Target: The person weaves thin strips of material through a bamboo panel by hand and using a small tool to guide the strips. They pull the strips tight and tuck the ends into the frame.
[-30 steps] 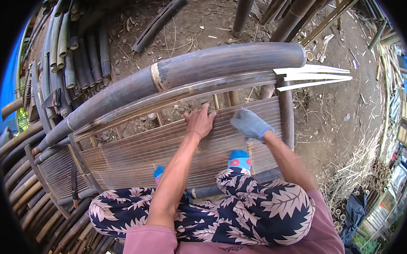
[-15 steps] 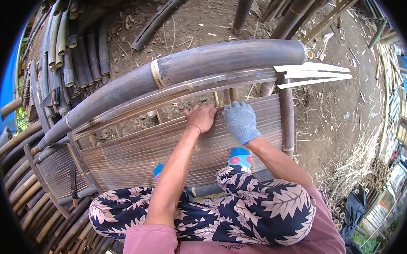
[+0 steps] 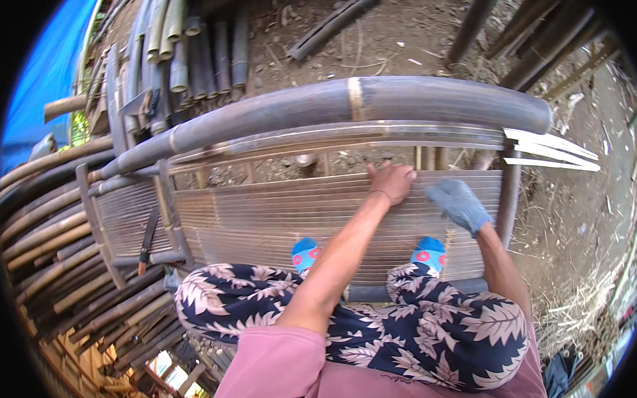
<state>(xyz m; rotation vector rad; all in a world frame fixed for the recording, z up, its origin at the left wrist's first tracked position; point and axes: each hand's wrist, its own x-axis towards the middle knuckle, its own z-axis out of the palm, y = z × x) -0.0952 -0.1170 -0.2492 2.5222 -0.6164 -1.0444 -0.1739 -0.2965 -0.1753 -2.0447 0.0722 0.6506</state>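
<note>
The left hand [image 3: 393, 183], unclenched, rests on the slatted bamboo panel [image 3: 262, 218], which runs lengthwise left to right beneath both hands, nearer its far edge than the gloved right hand [image 3: 460, 204], whose grip I cannot tell.

the head view looks steeply down from above the person's lap [image 3: 359, 335], upright and facing forward, over the nearby slatted panel [image 3: 261, 228] to the dirt ground [image 3: 422, 45] farther off; its wide fisheye circle bends lines near the rim and leaves the corners black.
</note>
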